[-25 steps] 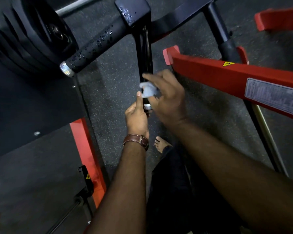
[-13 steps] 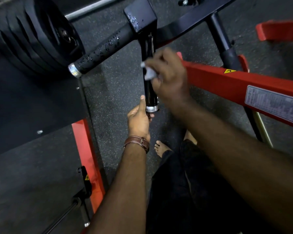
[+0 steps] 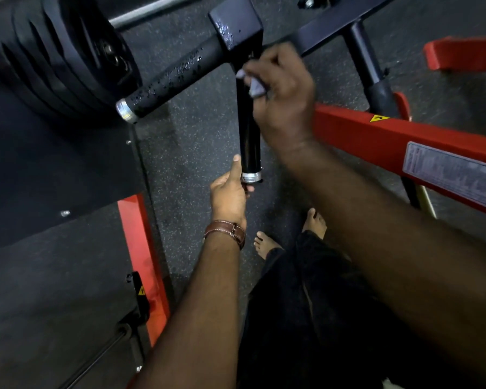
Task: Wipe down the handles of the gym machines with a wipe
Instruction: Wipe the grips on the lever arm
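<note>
The grey label plate (image 3: 452, 175) on the red frame beam (image 3: 376, 136) is too blurred to read; a yellow warning triangle (image 3: 379, 118) sits above it. The right hand (image 3: 284, 99) pinches the wipe (image 3: 255, 86) against the top of the black vertical handle (image 3: 249, 136). The left hand (image 3: 228, 195) grips its chrome end. To the far left is a wet handle (image 3: 166, 82), and beyond it weight plates (image 3: 59, 51).
</note>
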Tool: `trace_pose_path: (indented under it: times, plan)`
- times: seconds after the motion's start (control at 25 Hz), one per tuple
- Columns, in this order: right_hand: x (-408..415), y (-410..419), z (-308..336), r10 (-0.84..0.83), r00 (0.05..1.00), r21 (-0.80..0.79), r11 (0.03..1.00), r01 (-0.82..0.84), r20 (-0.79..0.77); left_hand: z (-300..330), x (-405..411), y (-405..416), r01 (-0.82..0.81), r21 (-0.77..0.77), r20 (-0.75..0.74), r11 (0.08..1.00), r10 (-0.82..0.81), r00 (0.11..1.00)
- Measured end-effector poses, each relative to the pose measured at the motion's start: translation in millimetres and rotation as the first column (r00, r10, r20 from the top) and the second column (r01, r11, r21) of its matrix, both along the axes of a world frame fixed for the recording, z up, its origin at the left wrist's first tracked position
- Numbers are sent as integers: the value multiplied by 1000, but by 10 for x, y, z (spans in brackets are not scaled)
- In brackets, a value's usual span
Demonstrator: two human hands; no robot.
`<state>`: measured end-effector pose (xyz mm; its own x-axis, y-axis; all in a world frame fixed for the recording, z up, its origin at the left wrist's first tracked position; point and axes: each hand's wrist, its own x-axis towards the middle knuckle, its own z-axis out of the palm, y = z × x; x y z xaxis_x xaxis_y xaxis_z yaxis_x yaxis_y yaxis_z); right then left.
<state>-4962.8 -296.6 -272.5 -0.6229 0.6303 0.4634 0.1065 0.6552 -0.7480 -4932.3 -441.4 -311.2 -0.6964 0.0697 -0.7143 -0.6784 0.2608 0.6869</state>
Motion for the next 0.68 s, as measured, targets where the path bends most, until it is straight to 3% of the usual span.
trace_pose_path:
  times: [0.16, 0.32, 0.4, 0.48, 0.56, 0.68]
  plan:
    - [725, -502, -194, 196, 961, -51, 981, -190, 196, 20, -8, 23, -24, 21, -4, 999, 24, 1000]
    - [227, -174, -71, 60, 996, -55, 997, -56, 72, -72, -78, 9, -73, 52, 14, 996, 72, 997]
    - [210, -207, -102, 71, 997, -66, 995, -69, 39, -73, -130, 0, -95, 95, 19, 991, 93, 995]
    - [595, -500, -270, 144, 979, -83, 988, -133, 144, 15, -251, 30, -93, 224, 28, 970, 89, 996]
    - [973, -752, -356, 188, 945, -130, 979, -158, 268, 159, -479, 105, -45, 365, 40, 930, 32, 999]
    - [774, -542, -338, 74, 970, -254, 967, -13, 232, 342, -805, 337, 149, 484, -6, 862, -167, 986]
